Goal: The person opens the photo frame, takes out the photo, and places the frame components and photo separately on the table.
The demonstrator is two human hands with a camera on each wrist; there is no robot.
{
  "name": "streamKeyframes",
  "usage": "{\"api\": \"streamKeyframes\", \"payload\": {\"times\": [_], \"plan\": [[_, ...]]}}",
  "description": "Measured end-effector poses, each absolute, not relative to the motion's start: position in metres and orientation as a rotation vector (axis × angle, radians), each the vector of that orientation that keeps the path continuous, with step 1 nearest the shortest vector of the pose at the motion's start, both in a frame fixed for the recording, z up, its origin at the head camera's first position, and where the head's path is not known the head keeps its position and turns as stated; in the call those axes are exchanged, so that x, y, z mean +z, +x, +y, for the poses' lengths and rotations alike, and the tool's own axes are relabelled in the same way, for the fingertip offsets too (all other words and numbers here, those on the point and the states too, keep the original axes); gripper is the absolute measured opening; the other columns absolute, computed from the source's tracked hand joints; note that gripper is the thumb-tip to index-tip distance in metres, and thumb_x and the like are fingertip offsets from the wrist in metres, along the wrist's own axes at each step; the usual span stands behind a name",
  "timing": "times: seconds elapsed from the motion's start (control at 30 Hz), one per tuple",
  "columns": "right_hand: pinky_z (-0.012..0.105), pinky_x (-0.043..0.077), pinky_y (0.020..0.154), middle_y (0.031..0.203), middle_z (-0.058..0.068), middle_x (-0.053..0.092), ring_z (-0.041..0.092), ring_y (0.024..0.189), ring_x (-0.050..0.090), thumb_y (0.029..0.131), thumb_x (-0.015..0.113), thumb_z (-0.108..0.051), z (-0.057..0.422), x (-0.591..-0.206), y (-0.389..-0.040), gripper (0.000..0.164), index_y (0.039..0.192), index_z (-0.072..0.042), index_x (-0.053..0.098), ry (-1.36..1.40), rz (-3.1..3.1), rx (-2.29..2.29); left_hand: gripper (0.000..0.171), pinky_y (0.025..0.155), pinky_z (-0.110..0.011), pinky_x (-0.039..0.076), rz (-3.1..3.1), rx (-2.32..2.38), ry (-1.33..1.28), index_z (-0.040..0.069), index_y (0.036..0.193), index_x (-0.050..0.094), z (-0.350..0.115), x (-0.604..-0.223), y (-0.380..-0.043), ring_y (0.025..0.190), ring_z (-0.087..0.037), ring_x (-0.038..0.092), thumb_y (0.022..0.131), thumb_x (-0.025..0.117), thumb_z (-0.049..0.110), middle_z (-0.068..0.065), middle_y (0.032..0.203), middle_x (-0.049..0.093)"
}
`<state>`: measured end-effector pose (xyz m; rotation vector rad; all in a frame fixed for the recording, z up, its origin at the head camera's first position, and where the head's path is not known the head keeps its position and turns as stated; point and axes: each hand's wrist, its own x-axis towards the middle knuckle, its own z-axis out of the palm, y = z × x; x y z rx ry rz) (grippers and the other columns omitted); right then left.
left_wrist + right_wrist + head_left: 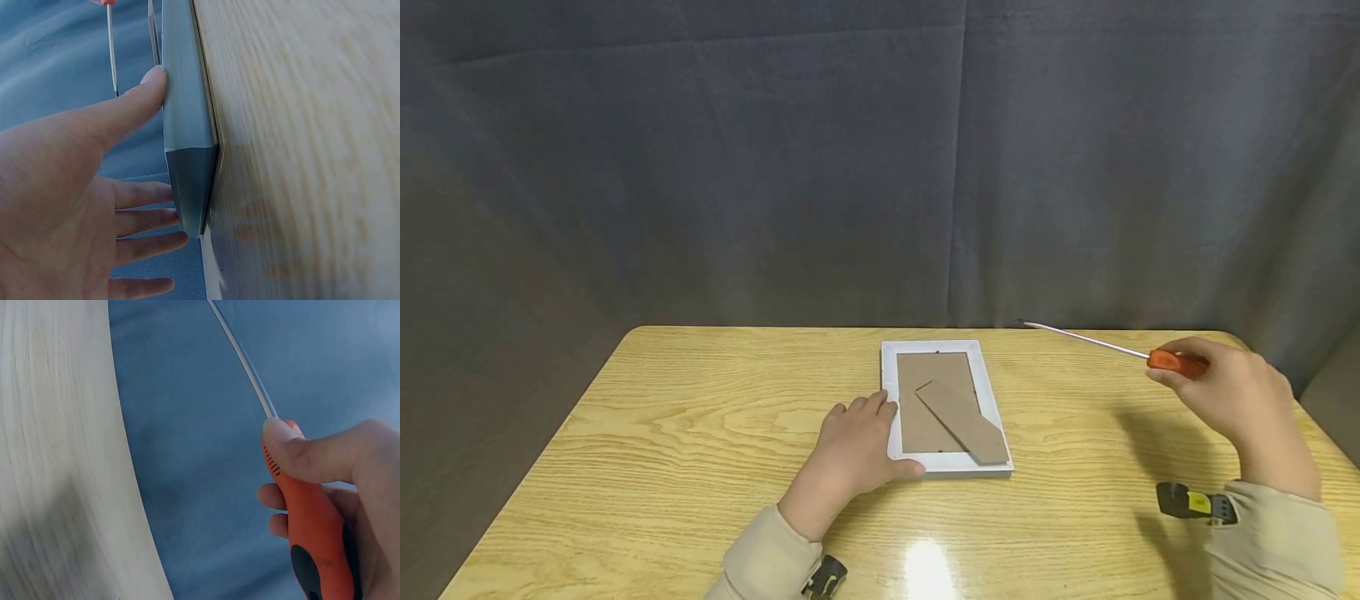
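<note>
A white photo frame (987, 400) lies face down on the table, its brown backboard (917, 425) and the slanted stand leg (966, 421) facing up. Along its left side rest the fingers of my left hand (857, 446), while the thumb touches the near edge by the corner. In the left wrist view those fingers are fairly straight and spread beside the frame (187, 106). My right hand (1243, 396) grips a screwdriver (312, 519) by its orange and black handle, raised above the table to the right. The long metal shaft (1082, 337) points left, away from the frame.
The wooden table (700, 433) has a far edge just beyond the frame. Behind it hangs a dark grey curtain (820, 183). Black wrist devices (1183, 500) sit at both cuffs.
</note>
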<state>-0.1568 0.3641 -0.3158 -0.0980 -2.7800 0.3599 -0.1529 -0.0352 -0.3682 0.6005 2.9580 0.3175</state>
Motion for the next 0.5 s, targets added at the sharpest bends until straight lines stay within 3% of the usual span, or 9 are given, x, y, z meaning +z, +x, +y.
{"api": "streamKeyframes", "payload": {"times": [0.5], "plan": [[0.036,0.036,0.056,0.095,0.029,0.068,0.036,0.076,0.058,0.078,0.063,-0.056,0.406,-0.341,-0.155,0.061,0.11,-0.004,0.065,-0.165,-2.866,0.443,0.094,0.107,-0.054,0.036,2.959,0.307,0.598,0.005,0.138,0.046,-0.035,-0.37,-0.154,0.133,-0.031,0.039,0.07,0.063,0.066,-0.016,0.149,0.042]]}}
